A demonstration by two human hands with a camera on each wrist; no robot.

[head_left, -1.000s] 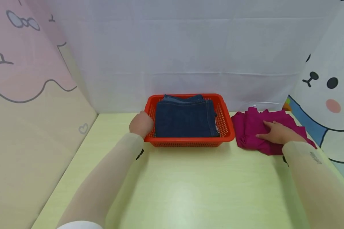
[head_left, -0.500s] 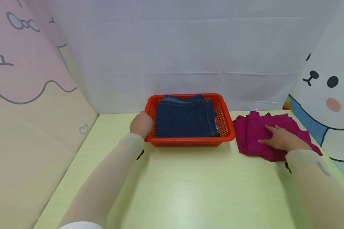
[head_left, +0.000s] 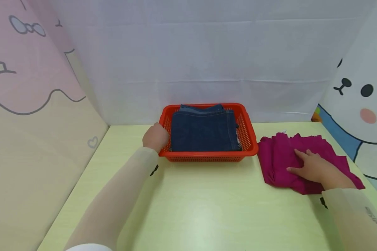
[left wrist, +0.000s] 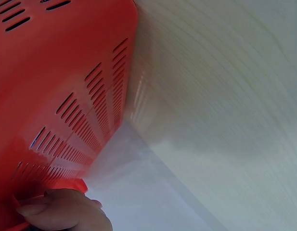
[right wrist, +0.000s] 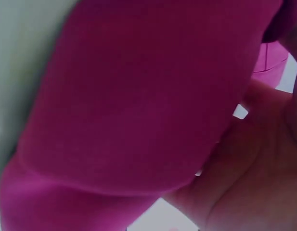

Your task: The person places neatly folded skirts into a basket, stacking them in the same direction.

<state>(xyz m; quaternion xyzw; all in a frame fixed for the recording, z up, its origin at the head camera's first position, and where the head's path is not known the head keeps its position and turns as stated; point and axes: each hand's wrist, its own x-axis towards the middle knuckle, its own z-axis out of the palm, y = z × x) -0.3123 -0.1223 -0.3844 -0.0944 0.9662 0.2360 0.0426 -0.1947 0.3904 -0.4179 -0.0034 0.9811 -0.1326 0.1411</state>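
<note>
In the head view my left hand (head_left: 155, 137) grips the left rim of a red plastic basket (head_left: 207, 153). Its fingers curl over the edge, and the left wrist view shows the thumb (left wrist: 61, 209) at the rim, beside the slotted wall. Folded dark blue denim (head_left: 202, 130) lies in the basket. To the right, my right hand (head_left: 317, 170) rests on a crumpled magenta cloth (head_left: 282, 160), thumb and fingers spread over its top. In the right wrist view the cloth (right wrist: 138, 96) bulges in front of the palm (right wrist: 264, 168) and hides the fingertips.
Both things stand on a pale wooden table (head_left: 207, 202). A white sheet (head_left: 204, 62) hangs behind it, with cartoon-printed panels (head_left: 25, 104) at the left and right. A small white tag (head_left: 283, 131) shows at the cloth's back edge.
My right hand and the magenta cloth have moved toward me and slightly right, first slowly, then further. The left hand and the basket have stayed in place.
</note>
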